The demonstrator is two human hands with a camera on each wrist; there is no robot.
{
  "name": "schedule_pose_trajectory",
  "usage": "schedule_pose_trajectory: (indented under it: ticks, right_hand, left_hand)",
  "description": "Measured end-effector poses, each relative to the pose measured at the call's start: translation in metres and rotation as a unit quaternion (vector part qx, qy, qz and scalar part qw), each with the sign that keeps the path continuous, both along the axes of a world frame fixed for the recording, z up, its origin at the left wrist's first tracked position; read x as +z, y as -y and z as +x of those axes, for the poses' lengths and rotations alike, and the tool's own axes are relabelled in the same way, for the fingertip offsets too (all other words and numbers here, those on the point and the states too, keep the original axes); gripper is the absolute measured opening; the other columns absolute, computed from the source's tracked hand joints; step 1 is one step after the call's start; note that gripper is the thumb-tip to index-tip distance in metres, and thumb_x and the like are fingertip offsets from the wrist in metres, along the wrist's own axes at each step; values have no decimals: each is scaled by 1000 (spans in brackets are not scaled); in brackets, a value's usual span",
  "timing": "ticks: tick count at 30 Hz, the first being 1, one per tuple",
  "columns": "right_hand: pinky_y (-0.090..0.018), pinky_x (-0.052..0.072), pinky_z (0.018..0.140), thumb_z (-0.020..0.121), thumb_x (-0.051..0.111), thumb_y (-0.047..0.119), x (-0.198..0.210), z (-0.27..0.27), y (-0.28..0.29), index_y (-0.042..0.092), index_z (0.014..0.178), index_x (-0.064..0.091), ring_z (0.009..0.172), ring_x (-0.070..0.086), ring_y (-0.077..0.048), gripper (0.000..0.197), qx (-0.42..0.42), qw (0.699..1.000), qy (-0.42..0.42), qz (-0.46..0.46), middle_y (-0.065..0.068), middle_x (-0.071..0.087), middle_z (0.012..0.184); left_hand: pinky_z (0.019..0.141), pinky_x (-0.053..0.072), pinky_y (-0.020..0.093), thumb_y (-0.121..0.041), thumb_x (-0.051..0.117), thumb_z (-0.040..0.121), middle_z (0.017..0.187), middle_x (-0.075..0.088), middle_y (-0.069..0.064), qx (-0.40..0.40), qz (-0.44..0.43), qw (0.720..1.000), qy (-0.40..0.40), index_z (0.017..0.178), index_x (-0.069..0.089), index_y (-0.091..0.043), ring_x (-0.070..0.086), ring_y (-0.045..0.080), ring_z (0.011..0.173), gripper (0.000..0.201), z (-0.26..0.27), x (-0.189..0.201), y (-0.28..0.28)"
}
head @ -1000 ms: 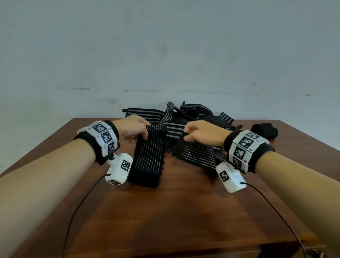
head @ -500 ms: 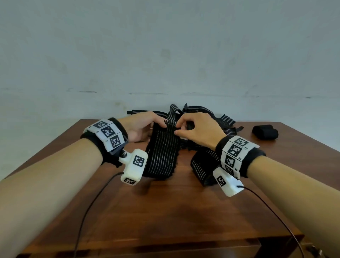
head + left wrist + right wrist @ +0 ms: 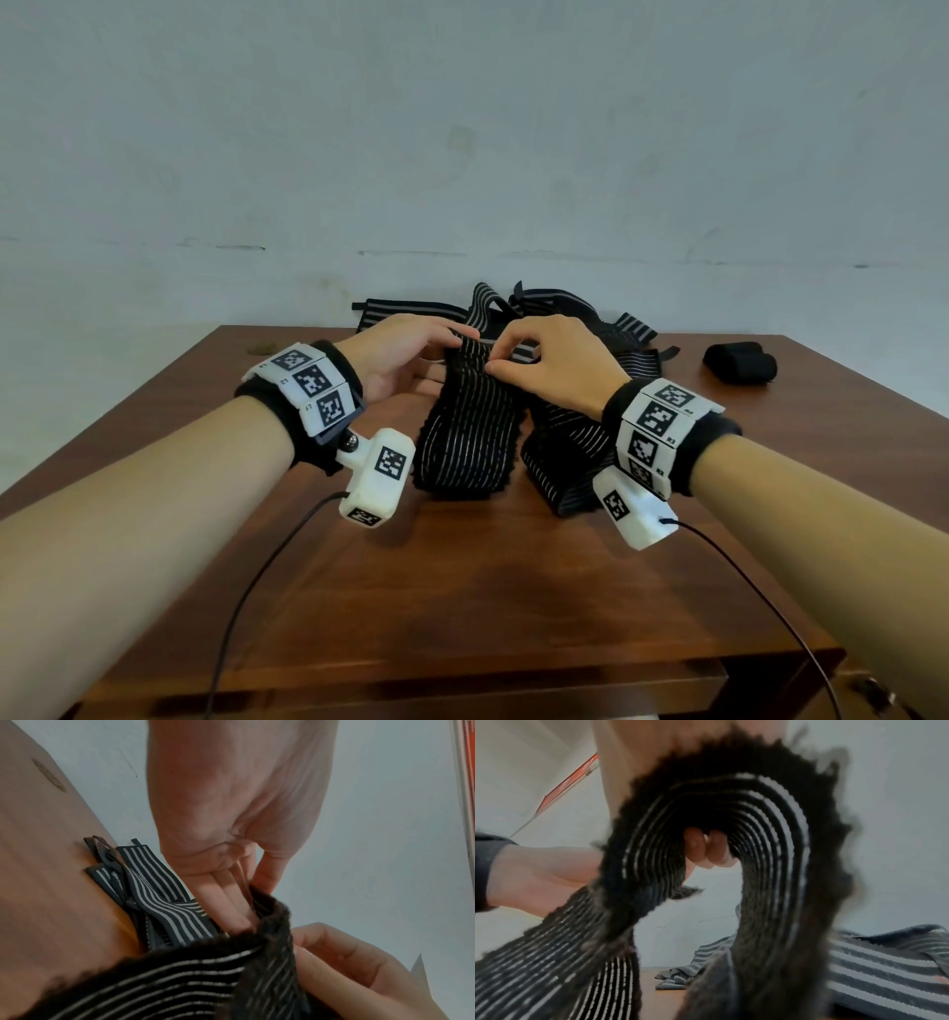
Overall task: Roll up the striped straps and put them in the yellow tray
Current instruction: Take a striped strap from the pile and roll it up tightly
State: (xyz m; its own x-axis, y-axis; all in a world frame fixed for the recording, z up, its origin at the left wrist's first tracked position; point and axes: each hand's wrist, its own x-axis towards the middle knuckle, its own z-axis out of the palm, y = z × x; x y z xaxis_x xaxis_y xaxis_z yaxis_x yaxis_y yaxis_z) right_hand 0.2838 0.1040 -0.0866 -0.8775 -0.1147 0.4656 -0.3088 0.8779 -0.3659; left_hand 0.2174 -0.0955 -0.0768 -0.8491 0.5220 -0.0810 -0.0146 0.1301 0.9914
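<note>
Both hands have drawn together since a second ago, when they held separate parts of the strap apart on the counter; now the left hand [image 3: 398,354] and the right hand [image 3: 552,360] meet at the raised top of one black striped strap [image 3: 470,437]. Each hand pinches its folded upper edge between thumb and curled fingers. The strap is a wide elastic band, black with thin white lengthwise lines and fuzzy, frayed edges; it hangs in two limbs whose lower ends rest on the counter [image 3: 488,591]. Behind the hands lies a tangled pile of further striped straps [image 3: 539,308], greyer and flatter. A rolled black bundle [image 3: 739,362] sits well apart at the far right. The counter is dark reddish-brown wood with a smooth sheen, set against a plain pale wall [image 3: 462,128].
</note>
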Motion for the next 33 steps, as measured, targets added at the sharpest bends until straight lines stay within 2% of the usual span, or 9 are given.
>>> schedule_pose_trajectory:
  ticks: [6,13,16,19,23,26,28,31,33]
  right_hand:
    - [-41,55,95,89,76,44,-6,-3,-5,38,103,72,100,63,2,16,6,999,37,-23,22,72,90]
    - [-19,46,87,95,72,26,-1,4,-3,27,101,76,79,60,11,7,32,995,74,-59,18,68,88]
    - [-22,47,83,96,69,29,16,12,-8,26,94,72,86,64,-1,4,-22,989,29,-145,12,70,92]
    - [-35,53,90,97,62,34,36,17,-20,25,100,69,96,65,-17,12,-147,986,-22,-75,6,70,100]
    - [-37,56,93,92,71,35,62,20,-24,23,93,75,99,69,-18,12,-166,975,-34,-140,2,74,99]
    - [-29,58,85,92,77,31,66,22,-8,19,94,77,90,73,-14,12,-88,961,25,-260,-1,77,96]
    - [-25,59,75,94,76,28,63,26,1,15,102,77,86,75,-14,15,-39,935,50,-349,-3,78,95]
    - [-24,61,76,94,73,15,65,35,3,9,114,73,82,75,-14,21,15,899,90,-428,-8,78,100]
    - [-23,60,72,91,66,1,65,39,2,3,117,69,71,70,-13,27,35,877,138,-459,-12,76,104]
  left_hand:
    - [47,51,22,-19,66,100,79,72,1,31,-12,999,-32,106,77,-11,64,11,55,15,0,-8,-6]
    - [44,52,25,11,46,96,85,69,11,99,-29,994,-37,103,73,-7,64,16,58,33,-3,-12,-6]
    - [66,60,37,12,48,95,97,63,14,142,-91,984,-49,90,66,-12,64,26,84,30,-9,-10,-1]
    - [83,49,36,-18,65,99,107,59,7,126,-234,949,-171,101,60,-17,56,21,101,6,-7,1,1]
    - [102,47,30,-40,77,91,121,62,-12,65,-136,929,-337,126,60,-21,60,6,115,43,10,13,-9]
    - [99,52,28,-40,85,83,127,61,-17,-27,-111,914,-389,129,57,-29,59,-1,121,55,27,17,-26]
    - [92,58,29,-33,81,87,128,63,-15,-18,-54,923,-381,124,59,-27,66,3,113,44,30,15,-35]
    - [79,61,29,-22,65,101,109,73,-7,42,7,918,-393,112,65,-22,73,7,93,11,31,13,-35]
    - [70,53,20,-19,57,106,87,71,-10,82,16,916,-391,102,68,-21,67,-5,76,12,27,15,-32]
